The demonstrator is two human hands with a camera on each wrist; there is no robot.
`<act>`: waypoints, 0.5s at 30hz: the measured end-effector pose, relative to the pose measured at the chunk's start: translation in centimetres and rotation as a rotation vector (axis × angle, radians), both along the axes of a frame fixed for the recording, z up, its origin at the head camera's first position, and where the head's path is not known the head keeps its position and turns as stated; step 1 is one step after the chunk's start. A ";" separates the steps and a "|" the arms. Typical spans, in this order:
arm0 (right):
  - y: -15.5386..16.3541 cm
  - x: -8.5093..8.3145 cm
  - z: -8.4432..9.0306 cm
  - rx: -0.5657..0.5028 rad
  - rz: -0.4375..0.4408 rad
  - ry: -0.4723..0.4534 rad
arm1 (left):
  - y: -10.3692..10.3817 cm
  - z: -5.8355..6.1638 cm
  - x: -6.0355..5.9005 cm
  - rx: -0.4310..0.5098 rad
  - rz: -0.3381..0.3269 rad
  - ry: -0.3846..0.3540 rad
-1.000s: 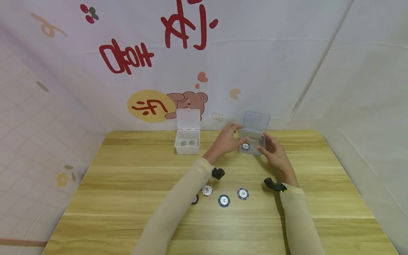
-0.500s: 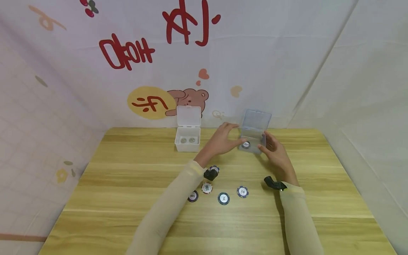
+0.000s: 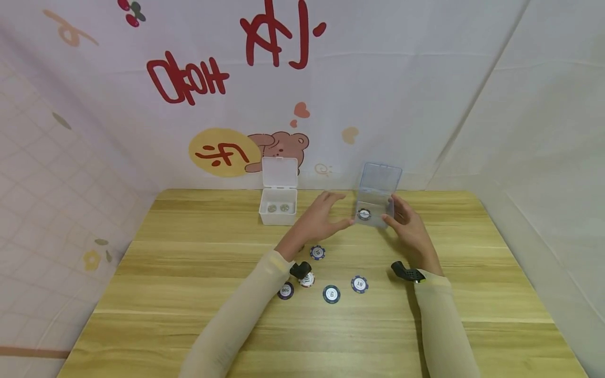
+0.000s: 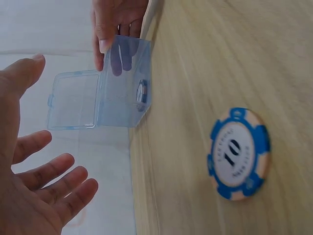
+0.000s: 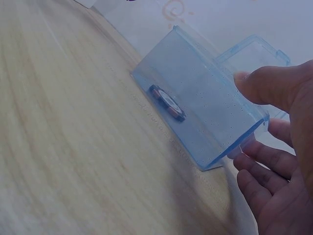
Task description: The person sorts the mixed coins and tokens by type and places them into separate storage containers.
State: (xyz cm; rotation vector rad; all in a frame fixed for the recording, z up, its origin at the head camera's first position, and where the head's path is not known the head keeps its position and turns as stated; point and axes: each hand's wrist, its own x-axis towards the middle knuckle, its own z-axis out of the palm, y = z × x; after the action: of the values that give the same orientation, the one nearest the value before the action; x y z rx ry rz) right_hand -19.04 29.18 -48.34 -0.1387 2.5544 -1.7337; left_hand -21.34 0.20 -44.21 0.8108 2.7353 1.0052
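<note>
Steadying the open, translucent blue plastic box (image 5: 195, 73) well likely calls for a light grip, since its thin plastic could flex or tip. The right hand (image 3: 416, 231) holds its right side between thumb and fingers; the left hand (image 3: 315, 218), fingers spread and released, hovers near its left side. A round, dark-rimmed chip (image 5: 168, 104) lies inside, while a round blue-and-white chip marked 10 (image 4: 238, 155) lies on the wood-grain worktop (image 3: 189, 262). Compared with half a second ago, the left hand is farther from the box, uncovering that chip.
</note>
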 end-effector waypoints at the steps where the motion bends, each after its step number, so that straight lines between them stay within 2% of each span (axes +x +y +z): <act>1: 0.0 0.0 0.0 0.002 0.000 -0.001 | -0.1 -0.1 0.1 -0.008 -0.002 -0.002; 5: 0.2 -0.3 -0.5 0.005 0.000 -0.002 | -0.7 -0.4 0.6 -0.037 -0.006 -0.007; 15: 1.4 -1.5 -3.2 0.013 -0.015 0.016 | -2.6 -0.9 2.1 -0.083 -0.014 0.001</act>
State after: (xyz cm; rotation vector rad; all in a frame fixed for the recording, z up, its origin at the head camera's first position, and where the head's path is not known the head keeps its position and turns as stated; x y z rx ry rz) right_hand -20.55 30.61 -51.54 -0.1331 2.5837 -1.7282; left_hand -19.25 -2.38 -45.10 0.8169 2.7475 0.8827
